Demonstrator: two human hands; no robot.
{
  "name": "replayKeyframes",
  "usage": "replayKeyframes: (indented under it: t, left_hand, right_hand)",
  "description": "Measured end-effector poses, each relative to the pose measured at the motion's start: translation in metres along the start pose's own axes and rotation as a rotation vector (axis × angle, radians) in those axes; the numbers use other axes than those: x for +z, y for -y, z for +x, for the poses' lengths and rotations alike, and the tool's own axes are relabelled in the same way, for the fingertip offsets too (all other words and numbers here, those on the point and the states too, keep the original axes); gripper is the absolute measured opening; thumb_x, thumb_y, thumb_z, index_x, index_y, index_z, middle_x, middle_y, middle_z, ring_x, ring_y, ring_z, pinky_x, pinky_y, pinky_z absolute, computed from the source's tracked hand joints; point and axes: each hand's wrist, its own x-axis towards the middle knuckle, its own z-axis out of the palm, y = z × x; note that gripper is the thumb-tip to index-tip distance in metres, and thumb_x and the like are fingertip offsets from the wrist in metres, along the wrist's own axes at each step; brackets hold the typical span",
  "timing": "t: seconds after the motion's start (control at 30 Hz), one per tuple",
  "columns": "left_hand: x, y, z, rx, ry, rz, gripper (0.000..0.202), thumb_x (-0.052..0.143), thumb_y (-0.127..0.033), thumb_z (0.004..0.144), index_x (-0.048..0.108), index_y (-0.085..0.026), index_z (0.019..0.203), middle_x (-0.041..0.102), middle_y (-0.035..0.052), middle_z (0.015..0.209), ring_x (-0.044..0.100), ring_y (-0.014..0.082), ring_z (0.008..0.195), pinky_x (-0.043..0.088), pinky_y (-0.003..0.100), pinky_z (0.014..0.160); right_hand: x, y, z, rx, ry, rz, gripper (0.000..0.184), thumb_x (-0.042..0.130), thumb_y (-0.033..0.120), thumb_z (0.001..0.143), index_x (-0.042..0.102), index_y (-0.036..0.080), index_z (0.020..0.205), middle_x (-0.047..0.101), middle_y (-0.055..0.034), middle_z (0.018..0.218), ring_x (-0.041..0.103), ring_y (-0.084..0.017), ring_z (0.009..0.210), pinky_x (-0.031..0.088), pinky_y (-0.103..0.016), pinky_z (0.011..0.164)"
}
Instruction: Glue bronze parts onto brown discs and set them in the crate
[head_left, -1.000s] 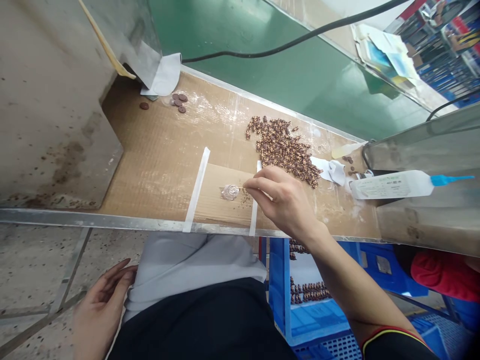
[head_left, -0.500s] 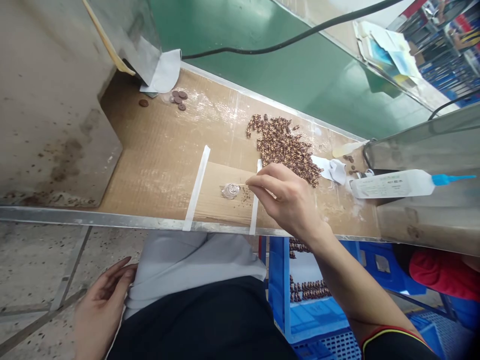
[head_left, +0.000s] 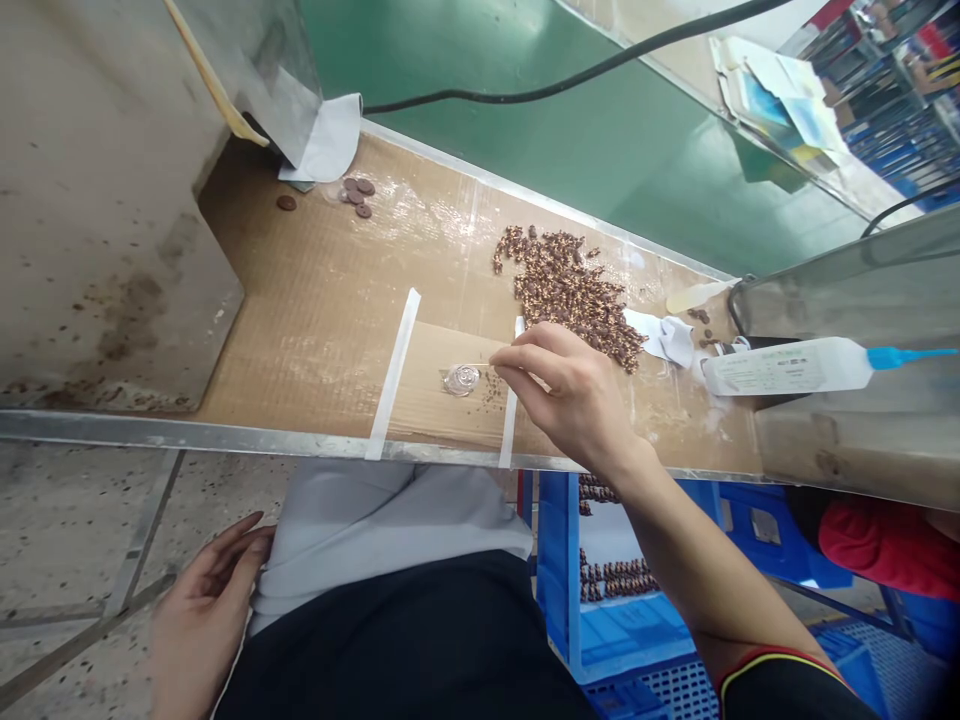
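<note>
My right hand (head_left: 566, 390) pinches a thin pale stick (head_left: 484, 364), like a toothpick, between thumb and fingertips. The stick's tip reaches the edge of a shiny clear blob (head_left: 461, 379), which looks like glue, on a taped-down cardboard piece (head_left: 427, 420). Small dark specks lie to the right of the blob. Just beyond this hand spreads a heap of small brown and gold pieces (head_left: 566, 285), too small to name. My left hand (head_left: 214, 590) hangs low beside my grey-clad thigh, holding nothing, its fingers loosely bent and partly apart.
A white bottle with a blue nozzle (head_left: 795, 368) lies at the right, near a smaller bottle (head_left: 697, 296). Brown discs (head_left: 358, 190) sit at the back left. Below the bench, a blue crate (head_left: 559, 570) holds rows of brown pieces. A red sleeve (head_left: 889, 545) shows at the right.
Hardly anything differs. My right hand has shifted very slightly left and up with the stick; the left hand stays in place.
</note>
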Motion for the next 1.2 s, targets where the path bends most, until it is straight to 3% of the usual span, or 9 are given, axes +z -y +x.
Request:
replayKeyframes:
  t: [0.2, 0.4, 0.7, 1.03, 1.13, 1.2]
  left_hand:
    - [-0.002, 0.004, 0.002, 0.003, 0.009, 0.014, 0.07, 0.09, -0.064, 0.076, 0.083, -0.022, 0.131, 0.088, 0.0111, 0.118, 0.079, 0.0378, 0.128, 0.06, 0.045, 0.119]
    - [-0.002, 0.01, 0.003, -0.007, -0.004, 0.024, 0.066, 0.091, -0.064, 0.076, 0.085, -0.023, 0.129, 0.088, 0.0095, 0.119, 0.078, 0.0374, 0.13, 0.058, 0.044, 0.122]
    - [0.001, -0.001, -0.001, -0.007, -0.013, 0.004, 0.065, 0.09, -0.06, 0.073, 0.084, -0.021, 0.124, 0.088, 0.0101, 0.114, 0.08, 0.0358, 0.126, 0.061, 0.041, 0.117]
    - [-0.001, 0.013, 0.005, 0.035, 0.004, 0.048, 0.069, 0.09, -0.063, 0.079, 0.084, -0.02, 0.132, 0.087, 0.0127, 0.124, 0.077, 0.0385, 0.132, 0.059, 0.045, 0.122]
    - [-0.004, 0.016, 0.005, 0.035, -0.006, 0.05, 0.063, 0.09, -0.062, 0.078, 0.085, -0.023, 0.128, 0.088, 0.0089, 0.125, 0.078, 0.0386, 0.133, 0.059, 0.045, 0.122]
    - [-0.006, 0.017, 0.005, 0.07, -0.017, 0.101, 0.051, 0.087, -0.063, 0.08, 0.086, -0.033, 0.121, 0.09, -0.0002, 0.122, 0.08, 0.038, 0.129, 0.063, 0.049, 0.118]
  right_hand:
    - [0.002, -0.002, -0.001, 0.033, 0.031, 0.017, 0.018, 0.066, 0.022, 0.116, 0.082, 0.025, 0.111, 0.078, -0.0055, 0.108, 0.072, -0.022, 0.097, 0.057, -0.038, 0.085]
    - [0.002, -0.005, -0.005, 0.055, -0.023, 0.013, 0.021, 0.064, 0.025, 0.117, 0.084, 0.026, 0.11, 0.079, -0.0057, 0.109, 0.073, -0.022, 0.095, 0.059, -0.039, 0.085]
    - [0.001, -0.003, -0.01, 0.066, -0.047, 0.035, 0.018, 0.066, 0.021, 0.115, 0.083, 0.024, 0.109, 0.079, -0.0059, 0.109, 0.074, -0.022, 0.097, 0.059, -0.038, 0.086]
    - [0.011, -0.002, -0.03, 0.149, -0.099, 0.123, 0.017, 0.066, 0.019, 0.114, 0.082, 0.023, 0.111, 0.079, -0.0065, 0.107, 0.076, -0.022, 0.099, 0.06, -0.039, 0.087]
    - [0.017, -0.001, -0.034, 0.143, -0.106, 0.15, 0.016, 0.067, 0.019, 0.114, 0.082, 0.023, 0.113, 0.08, -0.0068, 0.108, 0.076, -0.022, 0.1, 0.061, -0.038, 0.087]
    - [0.022, -0.001, -0.037, 0.143, -0.097, 0.157, 0.016, 0.067, 0.019, 0.114, 0.083, 0.023, 0.113, 0.08, -0.0074, 0.107, 0.076, -0.023, 0.1, 0.061, -0.039, 0.087]
